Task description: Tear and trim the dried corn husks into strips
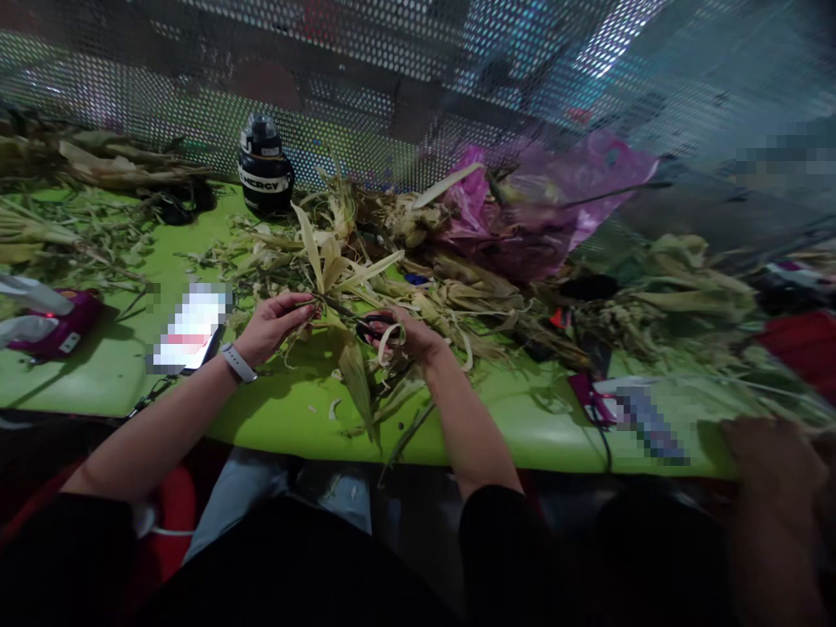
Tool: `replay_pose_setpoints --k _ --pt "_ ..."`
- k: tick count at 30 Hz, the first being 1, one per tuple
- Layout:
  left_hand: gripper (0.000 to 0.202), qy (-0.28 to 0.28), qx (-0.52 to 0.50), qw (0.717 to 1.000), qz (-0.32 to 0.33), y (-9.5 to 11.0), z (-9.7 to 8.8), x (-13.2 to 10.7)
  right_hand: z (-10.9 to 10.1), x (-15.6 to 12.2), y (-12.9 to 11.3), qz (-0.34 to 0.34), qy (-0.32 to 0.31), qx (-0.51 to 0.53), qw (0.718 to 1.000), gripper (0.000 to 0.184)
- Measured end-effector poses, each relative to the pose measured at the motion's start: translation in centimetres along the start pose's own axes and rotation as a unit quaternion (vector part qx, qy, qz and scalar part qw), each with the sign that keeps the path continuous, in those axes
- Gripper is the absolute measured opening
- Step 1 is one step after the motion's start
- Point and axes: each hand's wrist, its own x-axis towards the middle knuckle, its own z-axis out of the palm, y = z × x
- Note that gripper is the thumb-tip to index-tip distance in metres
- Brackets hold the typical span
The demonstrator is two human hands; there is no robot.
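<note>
My left hand (278, 324), with a white watch on the wrist, pinches a dried plant stem with long pale, husk-like leaves (331, 268). Some of its leaves stand up, and a broad yellow-green one (354, 370) hangs toward the table's front edge. Just right of it, my right hand (410, 333) is closed around black-handled scissors (372, 327). The scissors point left at the stem; whether the blades touch it I cannot tell. A pale curled strip (390, 341) lies against the right-hand fingers.
Dried stalks and leaves (470, 292) cover much of the green table (274, 409). Behind stand a black bottle (265, 170) and a pink plastic bag (588, 200), against a perforated metal panel (405, 96). A lit phone (192, 326) lies left; another person's hand (774, 448) rests right.
</note>
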Motion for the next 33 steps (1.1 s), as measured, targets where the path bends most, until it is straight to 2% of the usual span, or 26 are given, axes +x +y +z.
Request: replay_pose_setpoints --k 5,8,13,19,26,33 --pt "0.037 0.037 0.022 0.999 0.023 -0.2 -0.1 0.2 0.4 -0.4 -1.5 0.010 -0.064 0.029 0.997 0.043" --pt "0.039 0.061 0.024 0.997 0.043 -0.2 -0.1 0.3 0.6 -0.3 -1.5 0.012 -0.063 0.029 0.998 0.046" --pt "0.040 0.061 0.013 0.996 0.058 -0.1 0.0 0.2 0.8 -0.1 -1.1 0.016 -0.051 0.022 0.998 0.046" --pt "0.042 0.074 0.028 0.996 0.029 0.0 0.2 0.0 1.1 0.1 -1.2 0.022 -0.067 0.016 0.997 0.045" --pt "0.042 0.073 0.027 0.996 0.038 -0.2 0.3 0.0 1.0 0.5 -0.7 0.021 -0.069 0.029 0.997 0.046" --pt "0.039 0.070 -0.001 0.997 0.018 0.4 0.7 -0.2 1.3 0.4 -1.0 0.014 -0.068 0.038 0.997 0.045"
